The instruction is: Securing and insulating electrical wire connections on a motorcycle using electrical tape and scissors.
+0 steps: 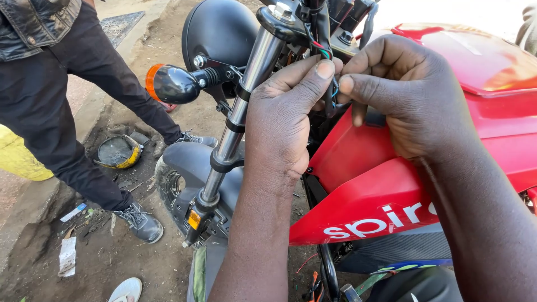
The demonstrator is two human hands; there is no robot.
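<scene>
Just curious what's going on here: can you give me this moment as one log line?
left hand: pinching wires | right hand: pinching same wires | place: behind fork tube, above red fairing | nearby: a person's legs

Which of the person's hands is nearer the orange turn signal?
Left. The left hand is just right of the turn signal, past the fork tube; the right hand is farther right.

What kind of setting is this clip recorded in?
Probably an informal outdoor roadside repair spot: a red motorcycle stands on littered bare dirt, both hands work its wiring, and a bystander stands close.
</scene>
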